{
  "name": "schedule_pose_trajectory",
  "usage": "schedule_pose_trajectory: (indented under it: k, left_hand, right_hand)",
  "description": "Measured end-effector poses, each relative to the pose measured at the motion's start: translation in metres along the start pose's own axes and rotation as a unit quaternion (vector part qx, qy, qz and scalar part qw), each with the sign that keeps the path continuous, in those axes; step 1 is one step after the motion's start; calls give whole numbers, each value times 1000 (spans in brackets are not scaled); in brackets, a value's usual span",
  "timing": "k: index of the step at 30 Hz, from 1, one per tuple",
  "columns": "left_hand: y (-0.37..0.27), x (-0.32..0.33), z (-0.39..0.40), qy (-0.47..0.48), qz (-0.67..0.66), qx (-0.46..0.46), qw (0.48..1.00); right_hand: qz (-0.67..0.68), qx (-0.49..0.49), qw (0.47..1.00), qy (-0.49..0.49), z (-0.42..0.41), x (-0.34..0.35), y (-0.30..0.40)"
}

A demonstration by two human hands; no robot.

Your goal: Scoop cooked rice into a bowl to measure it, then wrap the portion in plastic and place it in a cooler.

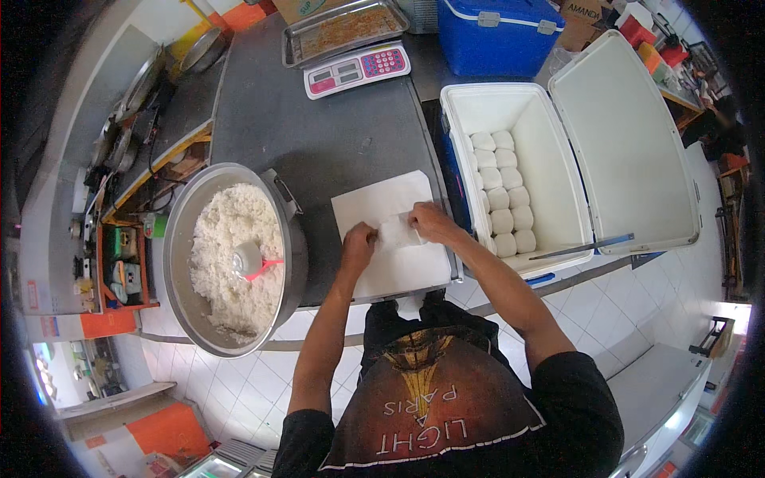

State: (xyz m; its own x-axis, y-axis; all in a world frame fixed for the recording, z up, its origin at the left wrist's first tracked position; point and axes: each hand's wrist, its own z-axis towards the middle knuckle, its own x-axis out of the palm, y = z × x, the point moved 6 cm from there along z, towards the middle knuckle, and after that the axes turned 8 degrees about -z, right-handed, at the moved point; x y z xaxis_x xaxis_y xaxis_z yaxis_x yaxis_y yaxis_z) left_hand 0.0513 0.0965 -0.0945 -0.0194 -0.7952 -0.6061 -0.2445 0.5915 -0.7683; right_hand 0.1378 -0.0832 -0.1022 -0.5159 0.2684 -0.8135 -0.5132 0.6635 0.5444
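On a stack of white paper sheets (412, 272) sits a small white packet (397, 232), its wrapping thin and partly see-through. My left hand (358, 246) pinches the packet's left end with bent fingers. At its right end, my right hand (431, 221) grips the wrapping in the same way. What exactly lies inside the packet cannot be made out. To the left stands a large metal pot (296, 251) of cooked white rice (230, 221). A whitish cup (246, 258) and a pink utensil (263, 269) rest in the rice.
Right of the dark tabletop (287, 137), an open cooler box (556, 173) holds rows of white packets (501, 197). A long flat blade (583, 246) lies across its near rim. Further back are a digital scale (358, 69), a metal tray (346, 30) and a blue cooler (499, 45).
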Motion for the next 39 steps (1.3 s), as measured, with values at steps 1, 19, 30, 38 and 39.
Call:
schedule_pose_trajectory:
  k: [1,19,30,38,39]
  left_hand:
    - [-6,0,-16,-40,9,92,995]
    - [-5,-1,8,-85,55,-6,995]
    - [13,6,-12,-70,-550,-103,826]
    - [-14,37,-32,-17,-776,-129,617]
    - [-19,37,-32,-42,-773,-135,619]
  right_hand:
    - [22,-38,999,-30,-11,1,5]
    - [-163,50,983,-72,3,-2,23]
    - [237,22,957,-164,-11,10,1]
    - [407,-52,893,-186,-40,-19,57]
    - [394,-83,896,-189,-42,-24,57]
